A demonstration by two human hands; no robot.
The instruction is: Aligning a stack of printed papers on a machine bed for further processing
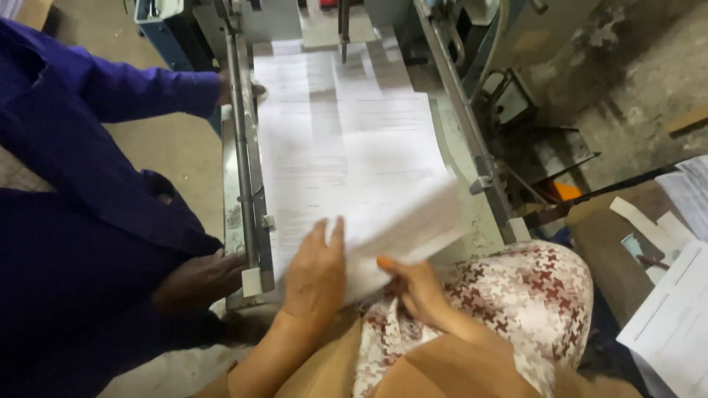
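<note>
White printed paper sheets [346, 140] lie overlapped along the bed of a grey machine [247, 184]. My left hand [317, 273] lies flat, fingers together, on the nearest sheets at the bed's front end. My right hand [413, 284] grips the lower edge of a blurred stack of sheets [413, 217] that is lifted and tilted above the bed.
A co-worker in a blue coat stands at left, one hand [203, 278] on the machine's front corner, the other [240, 88] on its side rail farther back. More printed sheets [675, 317] lie at right on a brown surface. Machine parts and concrete floor [627, 88] lie beyond.
</note>
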